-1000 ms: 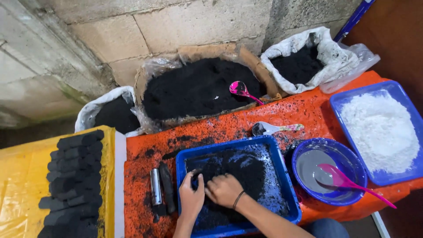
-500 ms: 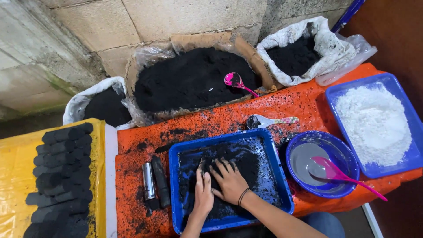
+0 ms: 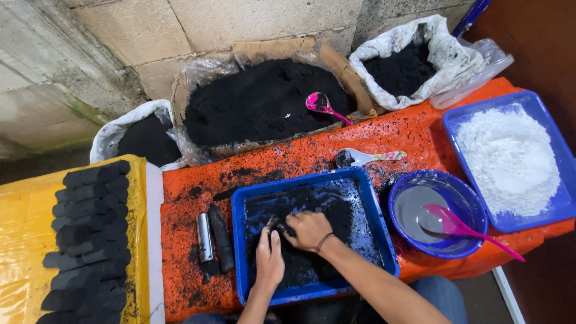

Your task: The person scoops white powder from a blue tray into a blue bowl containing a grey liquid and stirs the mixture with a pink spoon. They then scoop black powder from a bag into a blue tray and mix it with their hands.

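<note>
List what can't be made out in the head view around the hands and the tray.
- Fingertips of left hand and right hand: buried in black powder, so any grip is unreadable.
- Floor of blue tray: mostly covered by powder and both hands.
- Metal tube and the black cylinder beside it: too small to tell their ends.
- Black briquettes on the yellow surface: rows cut off by the bottom edge.

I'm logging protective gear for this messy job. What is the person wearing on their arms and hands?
No gloves and no sleeves in view: both forearms are bare. The right hand has a thin dark band at the wrist. The left hand wears nothing. Black powder smudges the fingers of both.
</note>
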